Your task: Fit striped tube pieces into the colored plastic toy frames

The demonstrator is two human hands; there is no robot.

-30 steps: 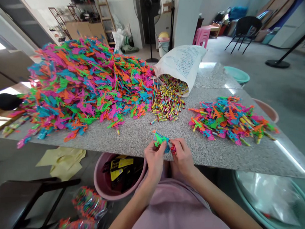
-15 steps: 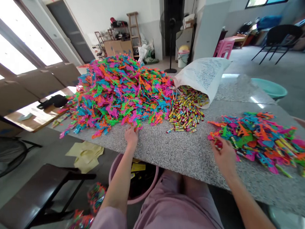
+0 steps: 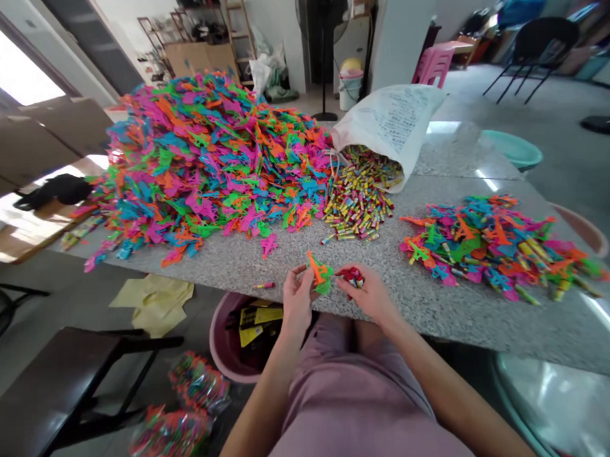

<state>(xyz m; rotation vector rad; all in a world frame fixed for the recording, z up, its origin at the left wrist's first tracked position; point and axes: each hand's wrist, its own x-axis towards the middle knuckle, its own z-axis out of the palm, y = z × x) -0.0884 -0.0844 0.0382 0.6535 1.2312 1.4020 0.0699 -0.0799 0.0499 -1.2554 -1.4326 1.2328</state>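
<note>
My left hand (image 3: pixel 298 292) pinches an orange and a green plastic toy piece (image 3: pixel 323 279) above the near edge of the table. Close beside it, my right hand (image 3: pixel 368 289) curls round several small red-ended tubes (image 3: pixel 354 275), and its fingertips come near the green piece. Whether they touch is too small to tell. One small tube (image 3: pixel 265 285) lies left of my left hand. A lone pink plastic piece (image 3: pixel 269 245) rests in front of the big heap of bright plastic pieces (image 3: pixel 217 165).
Yellow and red tubes (image 3: pixel 359 210) spill from a white sack (image 3: pixel 389 122). At the right lies a smaller mixed pile (image 3: pixel 485 242) on the granite table (image 3: pixel 402 305). Below stand a pink tub (image 3: pixel 224 364), a dark stool (image 3: pixel 55 390) and filled plastic bags (image 3: pixel 172 433).
Both hands have come together in front of my body, the left from the big heap, the right from the smaller pile. The left now holds orange and green pieces. The view has tilted down.
</note>
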